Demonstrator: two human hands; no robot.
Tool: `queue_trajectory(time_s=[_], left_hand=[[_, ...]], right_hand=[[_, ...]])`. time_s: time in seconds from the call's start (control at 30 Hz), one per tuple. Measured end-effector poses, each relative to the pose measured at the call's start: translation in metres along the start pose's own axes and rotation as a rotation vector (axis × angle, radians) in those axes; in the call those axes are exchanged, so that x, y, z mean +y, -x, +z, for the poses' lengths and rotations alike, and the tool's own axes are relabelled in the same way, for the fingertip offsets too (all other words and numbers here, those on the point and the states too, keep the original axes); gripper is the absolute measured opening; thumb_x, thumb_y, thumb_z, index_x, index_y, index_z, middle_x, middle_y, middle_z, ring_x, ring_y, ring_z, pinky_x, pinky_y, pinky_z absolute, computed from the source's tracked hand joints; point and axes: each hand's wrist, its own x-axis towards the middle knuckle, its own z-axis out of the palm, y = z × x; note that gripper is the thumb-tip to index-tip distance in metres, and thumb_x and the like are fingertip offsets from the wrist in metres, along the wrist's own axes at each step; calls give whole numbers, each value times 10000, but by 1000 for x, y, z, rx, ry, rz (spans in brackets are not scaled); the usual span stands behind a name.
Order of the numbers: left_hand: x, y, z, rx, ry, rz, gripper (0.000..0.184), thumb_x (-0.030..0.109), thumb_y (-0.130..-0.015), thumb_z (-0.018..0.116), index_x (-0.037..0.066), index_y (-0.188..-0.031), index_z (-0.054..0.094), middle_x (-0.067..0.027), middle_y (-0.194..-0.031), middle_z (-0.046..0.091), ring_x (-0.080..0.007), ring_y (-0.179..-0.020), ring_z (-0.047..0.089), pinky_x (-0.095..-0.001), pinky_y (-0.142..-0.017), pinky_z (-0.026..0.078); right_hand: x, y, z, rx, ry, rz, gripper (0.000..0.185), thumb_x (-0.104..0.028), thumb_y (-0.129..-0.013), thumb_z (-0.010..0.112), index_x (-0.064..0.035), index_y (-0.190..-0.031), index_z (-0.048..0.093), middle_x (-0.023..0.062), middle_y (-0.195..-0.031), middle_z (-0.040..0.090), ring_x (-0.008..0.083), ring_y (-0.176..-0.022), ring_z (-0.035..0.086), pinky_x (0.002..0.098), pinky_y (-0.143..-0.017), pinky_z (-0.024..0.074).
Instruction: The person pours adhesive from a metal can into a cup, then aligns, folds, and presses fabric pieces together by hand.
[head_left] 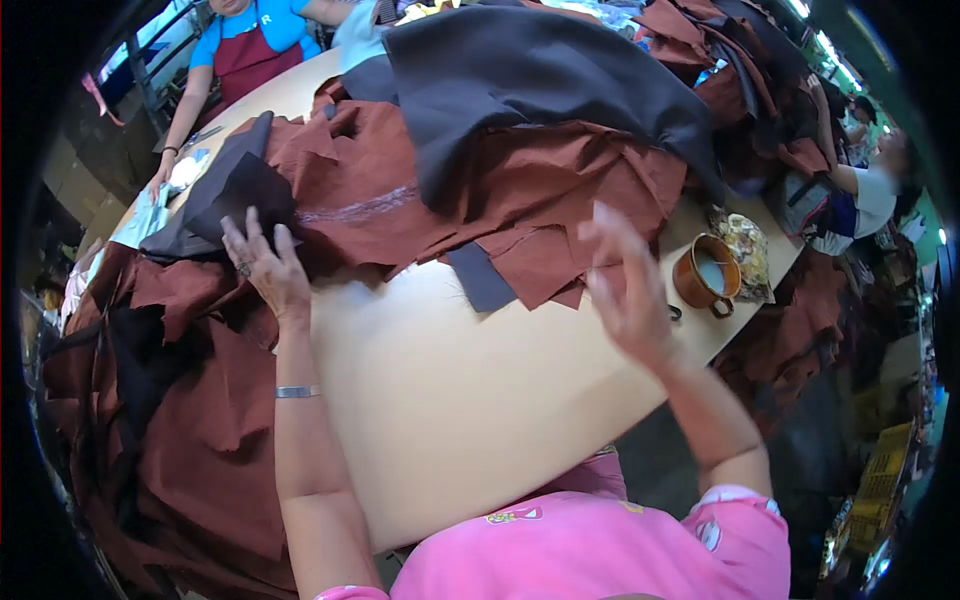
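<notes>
My left hand (270, 268), fingers spread, is over the left part of the fabric pile, beside a dark cloth piece (235, 195). Nothing shows in its grip. Raised near the right side of the pile, my right hand (628, 290) is blurred, with its fingers apart and no object visible in them. Reddish-brown fabric (360, 190) lies crumpled across the table between the hands. On top of it, a large dark grey cloth (540, 70) is draped. A small brown piece (535, 265) and a dark scrap (480, 278) stick out at the pile's near edge.
A brown mug (707, 275) with pale contents stands by the right table edge, next to a patterned plastic bag (745, 255). More brown fabric (220, 430) hangs off the left side. Co-workers are at the far left (245, 50) and far right (870, 195). A yellow crate (885, 465) sits lower right.
</notes>
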Motion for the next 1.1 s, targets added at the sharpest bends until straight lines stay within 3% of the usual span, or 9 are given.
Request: queue_trajectory(time_s=[0.17, 0.3, 0.4, 0.5, 0.63, 0.77, 0.83, 0.97, 1.1], left_hand=[[44, 9, -4, -111, -36, 300, 453, 192, -835, 542, 158, -1278, 458, -92, -1417, 302, -309, -1322, 234, -472, -1064, 170], [65, 13, -16, -232, 10, 442, 460, 87, -781, 574, 160, -1230, 501, -76, -1382, 355, -297, -1288, 299, -431, -1061, 219], [87, 16, -16, -330, 185, 435, 478, 67, -769, 585, 159, -1230, 498, -93, -1367, 365, -303, -1268, 322, -426, -1051, 245], [122, 14, 2, -405, 372, 356, 624, 169, -756, 643, 125, -1320, 380, -161, -1390, 309, -332, -1292, 286, -420, -1054, 254], [188, -21, 19, -491, 724, 16, 919, 292, -725, 691, 50, -1409, 128, -231, -1417, 220, -341, -1325, 233, -406, -1066, 230], [199, -66, 39, -327, 1143, -175, 659, 62, -753, 558, 16, -1344, 271, -212, -1145, 524, -286, -1076, 512, -338, -950, 372], [181, -94, 18, -301, 1146, -140, 429, -1, -771, 441, -18, -1199, 452, -149, -976, 595, -237, -940, 563, -325, -863, 416], [144, -150, -70, 241, 422, 296, 314, 72, -853, 425, 36, -1145, 535, -146, -1056, 608, -287, -972, 574, -353, -864, 418], [123, -169, -142, -66, 209, 558, 313, 109, -859, 522, 132, -1169, 556, -103, -1088, 604, -243, -1008, 581, -321, -888, 433]], right_hand=[[105, -103, -16, 19, 685, 36, 886, -50, -647, 595, -143, -1414, 159, 129, -1096, 559, 324, -995, 540, 442, -817, 424], [158, -122, -13, -185, 959, 335, 848, -29, -690, 571, -205, -1415, 170, 120, -1054, 605, 293, -912, 588, 486, -873, 369], [178, -133, -18, 167, 924, -158, 723, 0, -732, 522, -188, -1382, 270, 132, -924, 639, 277, -862, 614, 458, -842, 398], [123, -172, -37, 315, 431, -214, 486, 22, -792, 535, -87, -1252, 420, 120, -833, 585, 298, -782, 588, 365, -749, 456], [34, -206, -37, 355, 413, -509, 548, 58, -792, 506, -87, -1301, 366, 133, -1017, 552, 253, -885, 581, 324, -791, 464], [-35, -215, -35, 434, 380, -940, 489, 52, -819, 472, -76, -1286, 404, 168, -1183, 517, 286, -992, 571, 324, -827, 484], [-44, -212, -43, 470, 445, -933, 479, 31, -827, 482, -68, -1287, 398, 177, -1134, 532, 295, -967, 574, 336, -803, 484], [-70, -189, -58, 397, 508, -705, 495, 13, -841, 454, -39, -1320, 338, 195, -1071, 546, 293, -928, 579, 374, -776, 480], [-69, -178, -46, 136, 421, -545, 578, 81, -824, 362, -27, -1374, 225, 230, -1126, 511, 312, -926, 569, 378, -815, 479]])
